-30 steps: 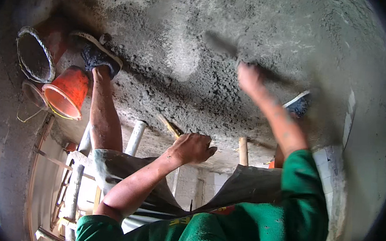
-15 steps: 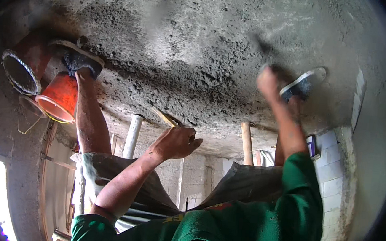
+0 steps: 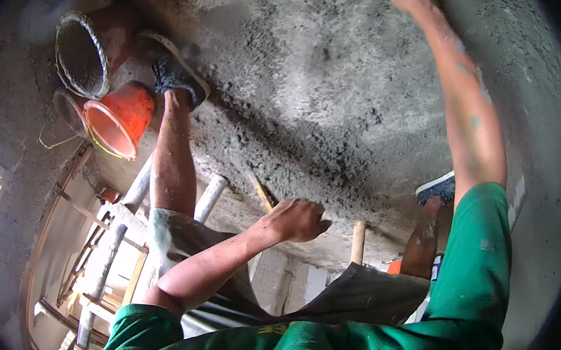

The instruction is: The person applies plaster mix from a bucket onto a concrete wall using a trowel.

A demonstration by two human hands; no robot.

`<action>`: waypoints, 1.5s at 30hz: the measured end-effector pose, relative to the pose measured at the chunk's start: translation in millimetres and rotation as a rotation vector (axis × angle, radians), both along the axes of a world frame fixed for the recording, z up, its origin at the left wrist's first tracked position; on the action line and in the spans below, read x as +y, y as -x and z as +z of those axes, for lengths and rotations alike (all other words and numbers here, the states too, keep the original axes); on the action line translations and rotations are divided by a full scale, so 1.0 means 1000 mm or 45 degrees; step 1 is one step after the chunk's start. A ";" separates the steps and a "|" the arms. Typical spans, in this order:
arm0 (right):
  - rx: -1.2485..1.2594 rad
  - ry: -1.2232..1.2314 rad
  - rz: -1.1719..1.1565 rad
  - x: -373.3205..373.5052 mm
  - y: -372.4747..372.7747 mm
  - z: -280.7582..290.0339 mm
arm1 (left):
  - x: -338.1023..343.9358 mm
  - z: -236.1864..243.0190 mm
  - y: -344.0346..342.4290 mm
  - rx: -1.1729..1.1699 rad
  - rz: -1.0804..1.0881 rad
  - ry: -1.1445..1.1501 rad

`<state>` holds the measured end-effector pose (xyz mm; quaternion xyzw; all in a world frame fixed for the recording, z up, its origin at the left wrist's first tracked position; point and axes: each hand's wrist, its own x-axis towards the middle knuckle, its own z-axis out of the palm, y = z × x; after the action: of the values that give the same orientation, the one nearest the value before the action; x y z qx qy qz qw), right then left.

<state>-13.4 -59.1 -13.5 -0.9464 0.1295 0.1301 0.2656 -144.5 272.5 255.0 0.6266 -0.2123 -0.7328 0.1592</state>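
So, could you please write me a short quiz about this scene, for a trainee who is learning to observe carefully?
1. True or false: the orange plastic bucket is beside the person's right foot.
2. The left hand is: A open flat; B closed in a fist; C inside a bucket.
3. What colour is the sleeve on the raised right arm?
Key: 1 false, it is beside the dark shoe on the left foot; 2 B; 3 green.

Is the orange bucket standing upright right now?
No, the orange bucket lies tipped on its side on the wet cement floor, its open mouth showing, beside the person's left foot.
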 end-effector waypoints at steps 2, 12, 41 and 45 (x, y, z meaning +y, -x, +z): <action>0.134 0.029 0.065 0.054 0.049 0.016 | 0.000 0.005 -0.009 -0.056 0.091 0.015; 0.951 -0.446 0.193 0.196 0.227 0.138 | -0.007 0.019 -0.040 -0.037 -0.009 -0.007; 0.339 -0.149 0.687 0.114 0.001 0.180 | 0.054 0.144 -0.286 -0.399 0.887 0.425; 0.613 -0.177 0.334 0.117 -0.075 0.301 | 0.153 0.170 -0.358 -0.520 1.934 0.413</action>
<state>61.1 58.2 287.5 -0.8764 0.0562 0.3931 0.2725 213.5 425.4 425.0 0.6906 0.1433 -0.2554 0.6613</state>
